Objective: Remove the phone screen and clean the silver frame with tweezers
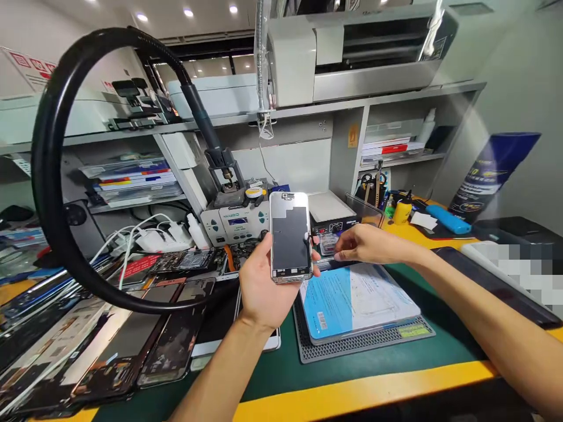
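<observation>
My left hand [268,290] grips a phone screen [289,237], holding it upright with its back side toward me. That back is silver at the top, with a large dark sheet over the middle and small connectors along the bottom edge. To its right, my right hand [358,243] is closed, its fingertips pointing down beside a small clear case [329,243]. What those fingertips hold, if anything, is hidden. Below both hands lies a blue and white booklet [360,299] on a grey perforated mat [365,346].
Several phone screens [171,340] lie in rows at the left under a black hose [44,176]. A soldering station [237,223] and a grey box [332,211] stand behind my hands. At the right are a dark blue can [488,176], a yellow bottle [402,212] and a printer [290,64] above on the shelf.
</observation>
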Available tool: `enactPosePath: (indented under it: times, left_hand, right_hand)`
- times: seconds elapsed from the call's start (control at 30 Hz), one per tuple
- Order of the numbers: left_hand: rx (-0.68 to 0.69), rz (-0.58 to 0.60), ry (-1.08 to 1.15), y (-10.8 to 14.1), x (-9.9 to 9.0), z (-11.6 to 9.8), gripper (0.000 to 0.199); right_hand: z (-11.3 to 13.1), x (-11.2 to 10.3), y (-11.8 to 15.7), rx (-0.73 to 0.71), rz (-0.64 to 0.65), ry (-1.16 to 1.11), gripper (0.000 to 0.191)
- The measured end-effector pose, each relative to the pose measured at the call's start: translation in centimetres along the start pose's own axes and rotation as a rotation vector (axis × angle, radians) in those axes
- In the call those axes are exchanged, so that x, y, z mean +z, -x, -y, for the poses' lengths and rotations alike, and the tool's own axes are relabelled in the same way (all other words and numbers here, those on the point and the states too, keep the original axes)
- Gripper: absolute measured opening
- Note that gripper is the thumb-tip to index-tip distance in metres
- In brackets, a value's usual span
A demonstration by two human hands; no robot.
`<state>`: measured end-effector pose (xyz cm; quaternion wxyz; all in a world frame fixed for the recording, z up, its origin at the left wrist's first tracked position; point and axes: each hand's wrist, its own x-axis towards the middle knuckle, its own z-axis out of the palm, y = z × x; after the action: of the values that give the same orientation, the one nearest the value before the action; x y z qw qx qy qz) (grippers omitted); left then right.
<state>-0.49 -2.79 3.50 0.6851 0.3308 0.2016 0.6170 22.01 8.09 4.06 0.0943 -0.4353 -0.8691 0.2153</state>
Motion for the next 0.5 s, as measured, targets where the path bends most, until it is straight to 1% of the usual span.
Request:
enactPosePath:
  times: [0.1, 0.2, 0.23, 0.3, 0.37, 0.4, 0.43, 0.5]
  left_hand:
    - [-0.050, 0.042, 0.059, 0.0, -0.1, 0.0, 0.053]
    - [-0.070, 0.027, 0.053, -0.2, -0.1, 0.1, 0.057]
    - [-0.066, 0.013, 0.040, -0.2, 0.0, 0.1, 0.056]
    - [-0.036, -0.027, 0.008, -0.3, 0.1, 0.3, 0.053]
    - [-0.007, -0.088, -0.025, -0.3, 0.2, 0.5, 0.050]
    - [-0.002, -0.121, -0.041, -0.3, 0.3, 0.6, 0.049]
    - [-0.004, -0.153, -0.053, -0.2, 0.3, 0.7, 0.049]
    - [-0.028, -0.179, -0.071, 0.0, 0.4, 1.0, 0.049]
  right_hand:
    - [0.3, 1.1, 0.4, -0.024, -0.085, -0.092, 0.032]
    - [1.5, 2.2, 1.3, -0.060, -0.201, -0.218, 0.040]
    - [2.1, 2.6, 1.7, -0.101, -0.263, -0.286, 0.040]
    - [3.4, 3.4, 2.6, -0.235, -0.429, -0.345, 0.034]
    - [4.5, 4.3, 3.4, -0.430, -0.628, -0.305, 0.014]
    - [5.0, 4.7, 3.7, -0.519, -0.697, -0.259, 0.005]
    - [5.4, 5.2, 3.9, -0.594, -0.741, -0.202, 0.011]
    - [5.8, 6.2, 4.2, -0.695, -0.780, -0.050, 0.024]
